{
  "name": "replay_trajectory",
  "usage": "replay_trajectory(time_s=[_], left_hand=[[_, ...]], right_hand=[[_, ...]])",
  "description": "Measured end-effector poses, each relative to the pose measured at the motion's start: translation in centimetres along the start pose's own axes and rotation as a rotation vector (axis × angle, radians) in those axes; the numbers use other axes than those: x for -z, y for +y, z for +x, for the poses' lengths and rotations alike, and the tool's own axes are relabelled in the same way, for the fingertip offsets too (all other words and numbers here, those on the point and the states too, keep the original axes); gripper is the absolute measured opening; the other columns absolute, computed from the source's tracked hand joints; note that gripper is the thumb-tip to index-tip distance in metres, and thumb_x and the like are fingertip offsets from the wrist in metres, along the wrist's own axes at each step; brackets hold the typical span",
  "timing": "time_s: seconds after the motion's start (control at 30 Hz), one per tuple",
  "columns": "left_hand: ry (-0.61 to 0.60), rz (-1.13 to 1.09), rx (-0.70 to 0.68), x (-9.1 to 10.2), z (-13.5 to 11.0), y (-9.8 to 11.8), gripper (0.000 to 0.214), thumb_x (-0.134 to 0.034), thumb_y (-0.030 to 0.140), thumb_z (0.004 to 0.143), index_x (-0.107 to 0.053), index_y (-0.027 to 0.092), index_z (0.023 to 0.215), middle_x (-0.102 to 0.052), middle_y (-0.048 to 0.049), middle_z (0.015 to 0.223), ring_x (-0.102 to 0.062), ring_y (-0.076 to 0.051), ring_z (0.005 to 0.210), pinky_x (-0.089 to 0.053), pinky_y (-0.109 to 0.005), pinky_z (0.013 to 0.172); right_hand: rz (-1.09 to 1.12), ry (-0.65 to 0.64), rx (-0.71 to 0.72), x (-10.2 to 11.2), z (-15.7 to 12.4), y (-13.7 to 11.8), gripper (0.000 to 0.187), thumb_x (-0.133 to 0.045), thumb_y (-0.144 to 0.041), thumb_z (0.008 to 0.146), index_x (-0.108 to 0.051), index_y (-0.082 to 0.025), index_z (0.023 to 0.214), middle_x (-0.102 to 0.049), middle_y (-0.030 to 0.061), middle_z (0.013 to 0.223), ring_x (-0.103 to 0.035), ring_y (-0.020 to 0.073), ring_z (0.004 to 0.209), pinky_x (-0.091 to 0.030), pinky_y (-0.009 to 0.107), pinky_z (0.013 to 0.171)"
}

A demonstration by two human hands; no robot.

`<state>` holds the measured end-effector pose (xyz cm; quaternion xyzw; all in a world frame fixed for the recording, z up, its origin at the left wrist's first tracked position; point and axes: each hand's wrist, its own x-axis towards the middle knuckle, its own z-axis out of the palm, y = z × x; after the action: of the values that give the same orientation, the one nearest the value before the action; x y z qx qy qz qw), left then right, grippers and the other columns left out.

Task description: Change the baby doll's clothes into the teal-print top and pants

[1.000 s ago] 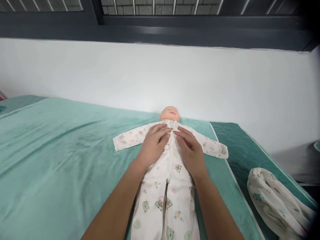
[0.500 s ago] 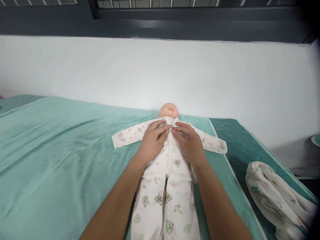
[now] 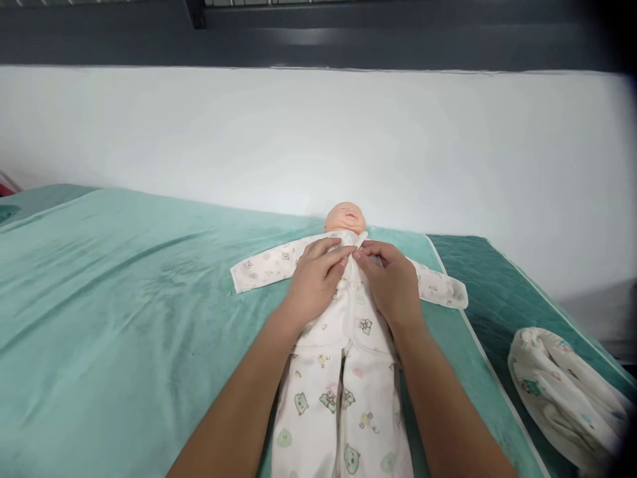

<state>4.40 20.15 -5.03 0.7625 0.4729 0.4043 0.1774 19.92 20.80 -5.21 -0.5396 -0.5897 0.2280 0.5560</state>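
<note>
A baby doll [image 3: 345,218] lies on its back on a light teal blanket [image 3: 124,312], head toward the wall. It wears a white romper [image 3: 343,398] printed with small bears, sleeves spread out to both sides. My left hand [image 3: 316,282] and my right hand [image 3: 391,282] rest on the doll's chest just below the neck. The fingertips of both hands meet at the romper's front opening and pinch its edges there.
A bundled white printed cloth [image 3: 562,395] lies at the right on a darker green quilted mat [image 3: 490,299]. A white wall runs close behind the doll's head, under a dark window frame [image 3: 318,40].
Both hands have slid up the doll's chest toward the neck, and their flat fingers have curled into a pinch on the romper's front edges.
</note>
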Motion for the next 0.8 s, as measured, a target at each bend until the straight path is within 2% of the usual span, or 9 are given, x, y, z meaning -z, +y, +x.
replay_trajectory(time_s=[0.1,0.2,0.4,0.53,0.67,0.8], left_hand=[[-0.016,-0.02,0.009,0.1,0.0,0.1,0.037,-0.04,0.028,0.101,-0.064,0.035,0.128,-0.054,-0.002,0.142,-0.041,-0.02,0.138,-0.035,-0.042,0.118],[-0.024,-0.041,0.032,0.3,0.0,0.3,0.038,-0.04,0.027,0.101,-0.064,0.035,0.128,-0.048,-0.0024,0.147,-0.038,-0.019,0.141,-0.034,-0.042,0.118],[-0.052,0.009,-0.036,0.2,-0.1,0.3,0.039,-0.039,0.023,0.1,-0.069,0.037,0.12,-0.045,-0.0009,0.15,-0.034,-0.02,0.143,-0.033,-0.045,0.119],[-0.008,-0.026,-0.044,0.2,-0.2,0.4,0.036,-0.041,0.022,0.099,-0.069,0.034,0.118,-0.047,-0.0008,0.149,-0.037,-0.019,0.142,-0.033,-0.043,0.119],[0.074,-0.152,0.049,0.9,-0.3,0.9,0.02,-0.052,0.025,0.094,-0.07,0.028,0.103,-0.051,-0.002,0.144,-0.043,-0.02,0.138,-0.04,-0.04,0.113],[-0.061,-0.218,0.073,2.1,-0.4,1.3,0.013,-0.056,0.025,0.09,-0.068,0.026,0.086,-0.052,-0.0001,0.143,-0.038,-0.022,0.142,-0.044,-0.038,0.109]], right_hand=[[0.042,0.023,-0.061,-0.1,-0.1,0.0,0.013,-0.07,-0.034,0.081,-0.066,-0.022,0.082,-0.071,0.0019,0.098,-0.063,0.02,0.095,-0.045,0.036,0.09],[0.071,0.003,-0.037,-0.1,-0.3,0.1,0.013,-0.069,-0.034,0.082,-0.065,-0.022,0.082,-0.07,0.0013,0.095,-0.063,0.0195,0.096,-0.044,0.035,0.092],[0.221,0.116,-0.073,0.5,-1.4,0.4,0.018,-0.061,-0.038,0.089,-0.069,-0.022,0.088,-0.07,0.0043,0.116,-0.062,0.021,0.109,-0.045,0.038,0.097],[0.192,0.116,-0.026,1.0,-2.1,0.5,0.021,-0.06,-0.036,0.09,-0.066,-0.021,0.077,-0.069,0.0049,0.119,-0.061,0.0224,0.115,-0.042,0.041,0.103],[0.148,-0.001,0.064,1.6,-2.7,0.1,0.018,-0.062,-0.033,0.09,-0.065,-0.023,0.076,-0.065,0.0033,0.127,-0.055,0.0228,0.125,-0.038,0.043,0.109],[0.089,-0.182,0.096,2.4,-3.4,-0.3,0.004,-0.066,-0.031,0.087,-0.066,-0.028,0.085,-0.055,-0.0007,0.14,-0.046,0.0225,0.135,-0.035,0.044,0.112]])
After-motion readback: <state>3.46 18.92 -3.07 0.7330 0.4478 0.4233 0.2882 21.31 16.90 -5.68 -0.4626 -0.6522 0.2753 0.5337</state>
